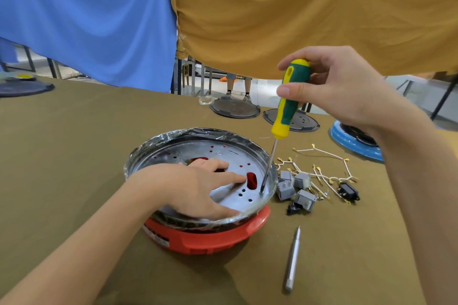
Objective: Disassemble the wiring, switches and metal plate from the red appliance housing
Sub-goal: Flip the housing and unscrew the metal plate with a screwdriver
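Observation:
The red appliance housing (pixel 213 238) sits on the table in front of me, open side up, its rim wrapped in clear film. A round metal plate (pixel 230 156) with holes and slots lies inside it. My left hand (pixel 198 188) rests flat on the plate, fingers spread, thumb on the near rim. My right hand (pixel 339 86) grips the green and yellow screwdriver (pixel 291 99), held nearly upright; its tip sits on a screw (pixel 261 191) near the plate's right edge. Grey switches (pixel 296 187), white wiring (pixel 324 171) and a black socket (pixel 349 190) lie loose on the table to the right.
A silver pen-like tool (pixel 293 259) lies right of the housing near me. Two dark round covers (pixel 235 108) (pixel 301 120) and a blue-rimmed part (pixel 354 140) sit at the far edge. Another dark disc (pixel 23 86) is far left. Blue and ochre cloths hang behind; a person's legs (pixel 239 86) show beyond.

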A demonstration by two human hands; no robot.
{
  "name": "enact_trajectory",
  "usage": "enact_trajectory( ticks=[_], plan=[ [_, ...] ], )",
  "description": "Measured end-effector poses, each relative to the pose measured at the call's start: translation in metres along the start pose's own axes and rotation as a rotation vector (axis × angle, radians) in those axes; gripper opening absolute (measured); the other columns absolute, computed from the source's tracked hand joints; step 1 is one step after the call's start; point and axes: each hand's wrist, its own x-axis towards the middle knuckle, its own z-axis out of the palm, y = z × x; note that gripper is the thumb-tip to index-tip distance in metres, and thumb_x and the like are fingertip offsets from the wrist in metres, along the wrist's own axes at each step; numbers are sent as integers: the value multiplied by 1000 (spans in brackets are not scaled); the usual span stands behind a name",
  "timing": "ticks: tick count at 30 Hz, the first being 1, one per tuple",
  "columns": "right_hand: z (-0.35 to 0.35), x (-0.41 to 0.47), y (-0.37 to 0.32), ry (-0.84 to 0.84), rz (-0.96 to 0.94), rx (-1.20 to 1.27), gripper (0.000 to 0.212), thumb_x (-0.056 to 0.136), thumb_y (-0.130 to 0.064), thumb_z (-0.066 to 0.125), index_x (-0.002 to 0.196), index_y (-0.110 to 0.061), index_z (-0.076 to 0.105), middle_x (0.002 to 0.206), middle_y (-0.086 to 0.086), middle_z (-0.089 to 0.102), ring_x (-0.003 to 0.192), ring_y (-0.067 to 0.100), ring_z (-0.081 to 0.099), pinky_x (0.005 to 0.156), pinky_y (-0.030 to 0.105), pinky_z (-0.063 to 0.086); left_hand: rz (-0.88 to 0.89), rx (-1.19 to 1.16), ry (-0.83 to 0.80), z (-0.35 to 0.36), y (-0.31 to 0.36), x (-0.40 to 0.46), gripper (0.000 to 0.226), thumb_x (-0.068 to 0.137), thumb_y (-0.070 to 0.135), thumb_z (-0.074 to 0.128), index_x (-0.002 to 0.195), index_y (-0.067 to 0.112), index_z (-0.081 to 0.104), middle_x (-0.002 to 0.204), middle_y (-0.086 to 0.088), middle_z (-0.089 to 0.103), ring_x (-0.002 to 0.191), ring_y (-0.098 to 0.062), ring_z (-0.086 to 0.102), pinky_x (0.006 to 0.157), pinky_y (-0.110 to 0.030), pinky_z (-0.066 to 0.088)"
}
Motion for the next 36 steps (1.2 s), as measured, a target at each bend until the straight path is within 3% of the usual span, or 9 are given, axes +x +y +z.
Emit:
enact_trajectory(
  ticks=[5, 8, 11, 17, 21, 23, 27, 30, 36],
  plan=[
    [-10, -6, -5, -219, -38, 252, 39, 88, -3, 69, 123, -18, 64, 106, 4, 74, 99, 16, 71, 83, 24, 57, 9, 26, -2, 1, -1, 2, 73, 90, 70, 43, 148, 60, 1, 162, 22, -7, 152, -15, 1, 122, -50, 16],
    [-1, -4, -6, -135, -32, 6, 25, 92, -34, 68, 115, -29, 62, 101, 3, 67, 88, 19, 67, 79, 31, 58, 9, 11, 3, 1, -2, 3, 72, 90, 70, 45, 147, 62, 2, 161, 24, -5, 152, -14, 3, 122, -48, 18],
    [4, -1, -9, -7, -55, -208, 35, 81, -54, 70, 110, -34, 64, 81, -10, 61, 68, 3, 56, 65, 16, 47, 13, 8, 5, 2, -3, 4, 72, 90, 70, 45, 147, 62, 2, 162, 24, -6, 152, -14, 2, 122, -47, 18],
    [-5, -2, -4, -55, -14, -149, 38, 84, -23, 77, 119, -25, 63, 96, -3, 68, 87, 19, 65, 86, 38, 55, 10, 1, 8, 3, -4, 4, 73, 88, 71, 46, 147, 63, 3, 162, 25, -5, 152, -14, 4, 122, -47, 18],
    [-13, -6, -4, -154, 22, 68, 31, 87, -1, 68, 113, -18, 62, 100, 0, 73, 94, 19, 70, 85, 36, 58, 6, -3, 16, 3, -5, 5, 72, 89, 70, 46, 146, 64, 3, 161, 26, -5, 152, -14, 4, 122, -48, 19],
    [-8, -5, -2, -117, 34, -25, 22, 90, -21, 68, 111, -27, 62, 98, -1, 70, 88, 23, 67, 86, 45, 56, 6, -10, 18, 3, -5, 5, 71, 89, 70, 46, 145, 65, 3, 161, 27, -5, 152, -13, 3, 122, -46, 18],
    [3, 0, -4, 91, -14, -187, 28, 84, -54, 69, 102, -32, 69, 80, -7, 62, 68, 8, 54, 66, 30, 50, 10, 1, 20, 3, -4, 5, 72, 89, 68, 46, 146, 63, 3, 161, 24, -4, 152, -13, 3, 122, -46, 17],
    [1, 2, -3, 113, 7, -205, 31, 83, -44, 75, 111, -32, 70, 85, -13, 64, 75, 2, 60, 71, 19, 49, 12, 2, 24, 2, -4, 5, 71, 90, 68, 46, 147, 63, 3, 162, 24, -4, 152, -13, 3, 122, -47, 17],
    [-17, -7, -2, -94, 42, 97, 26, 90, 2, 63, 112, -12, 65, 109, 8, 72, 102, 25, 68, 96, 39, 54, 15, -5, 18, 2, -3, 3, 71, 91, 67, 46, 146, 63, 3, 161, 25, -5, 151, -13, 5, 122, -47, 18]
  ],
)
